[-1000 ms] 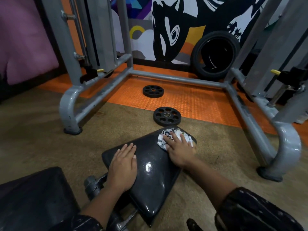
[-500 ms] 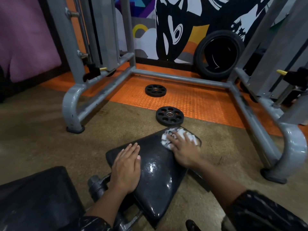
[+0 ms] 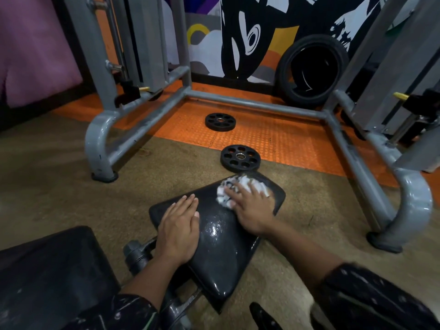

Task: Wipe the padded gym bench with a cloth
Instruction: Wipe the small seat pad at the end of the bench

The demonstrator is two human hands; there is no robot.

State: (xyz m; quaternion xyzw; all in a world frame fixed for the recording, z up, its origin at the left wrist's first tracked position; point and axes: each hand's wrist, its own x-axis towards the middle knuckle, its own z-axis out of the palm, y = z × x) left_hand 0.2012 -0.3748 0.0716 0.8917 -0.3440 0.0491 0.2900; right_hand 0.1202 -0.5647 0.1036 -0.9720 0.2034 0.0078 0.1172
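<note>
A glossy black padded bench seat [image 3: 221, 253] lies low in the middle of the head view, tapering toward me. My left hand [image 3: 179, 231] lies flat on its left side with straight fingers. My right hand [image 3: 252, 206] presses a white patterned cloth [image 3: 225, 195] onto the pad's far right corner, fingers spread over it. Most of the cloth is under that hand. A second black pad [image 3: 47, 277] fills the lower left.
Two black weight plates lie on the floor beyond the pad, one [image 3: 240, 158] close to it and one [image 3: 220, 121] further on the orange mat. A grey steel machine frame [image 3: 250, 104] surrounds that area. A black tyre [image 3: 312, 70] leans on the painted wall.
My right hand has slid the cloth a little further toward the pad's far right corner. My left hand has stayed flat in place.
</note>
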